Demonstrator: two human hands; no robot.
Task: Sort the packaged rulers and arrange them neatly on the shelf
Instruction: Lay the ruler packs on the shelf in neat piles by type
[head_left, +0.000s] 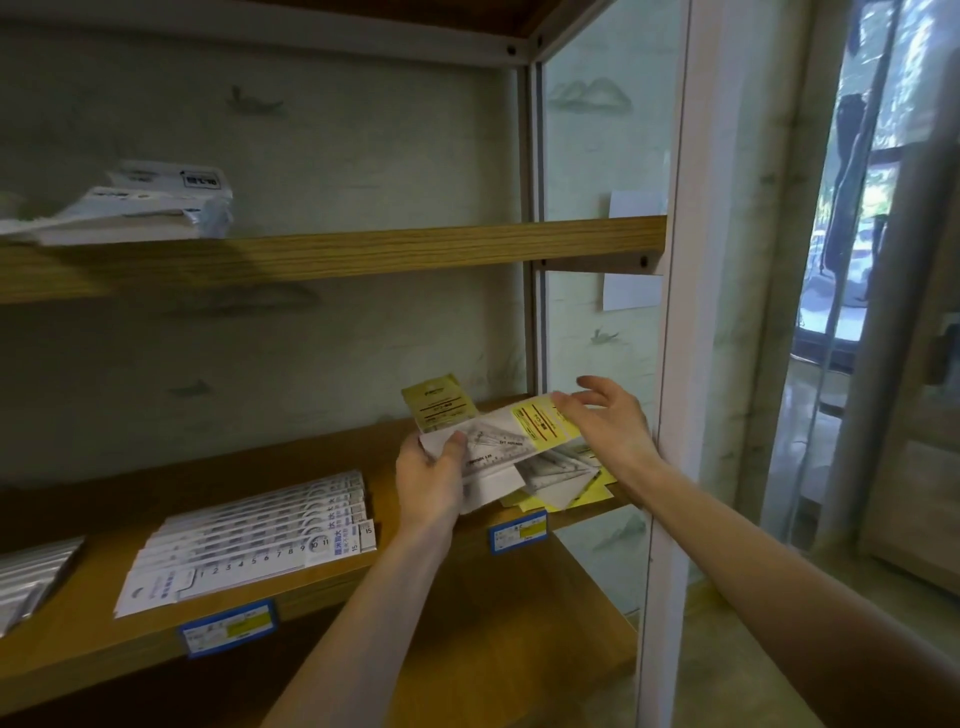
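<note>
My left hand (431, 478) grips the near ends of several yellow-labelled ruler packs (511, 441), held just above the right end of the middle shelf (363, 566). Fingers of my right hand (610, 421) are spread, and their tips touch the far yellow-labelled end of the top pack. Another yellow pack (439, 408) sticks up behind the bundle. More yellow packs (566, 493) lie on the shelf under my hands. A neat overlapped row of white ruler packs (249, 540) lies on the same shelf to the left.
Silver packs (31, 577) lie at the shelf's far left. A stack of white packages (135, 208) sits on the upper shelf (337, 254). Blue price tags (228, 626) (518, 530) hang on the front edge. A white frame post (670, 364) and glass panel stand right.
</note>
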